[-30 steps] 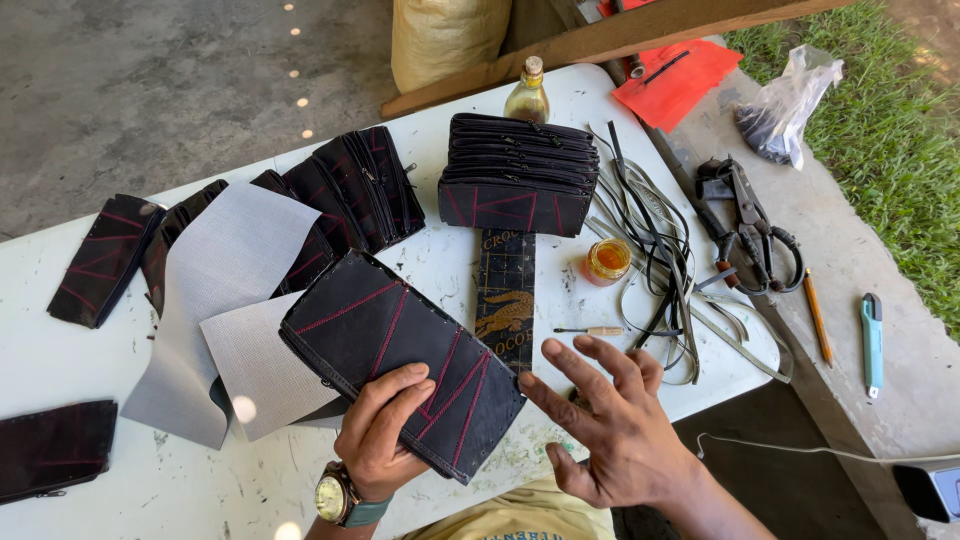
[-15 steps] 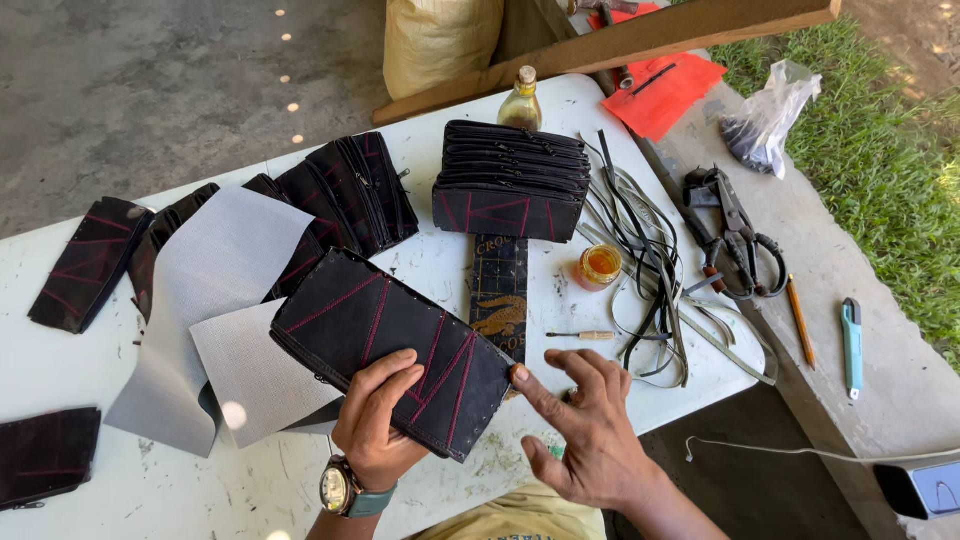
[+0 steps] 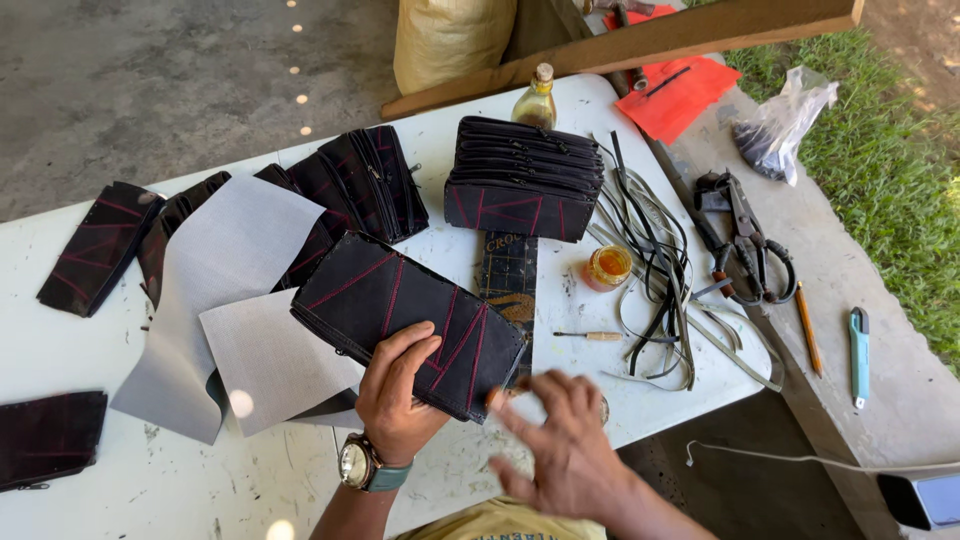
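The pouch, a flat black rectangle crossed by thin red stitch lines, lies on the white bench under the left hand, whose fingers are spread flat and press its near edge down without closing round it. The right hand hovers just to the right of the pouch's near corner, fingers loosely apart and blurred, holding nothing that can be made out. To work this piece well, the left hand would best keep its weight even along the edge so the pouch does not skid on the smooth bench, while the right hand comes in at the corner rather than over the middle. The pouch looks like matte, rubbery sheet, stiff enough to lie flat, with a zip-like ridge along its long edge. Beyond the left hand, grey sheets with a fine woven grain fan out, thin and limp. Further off sits a stack of like pouches, neatly squared. Right of the right hand lie looped strips, narrow and springy, a small amber jar, and a slim awl. Well away to the right rest heavy shears, dark metal.
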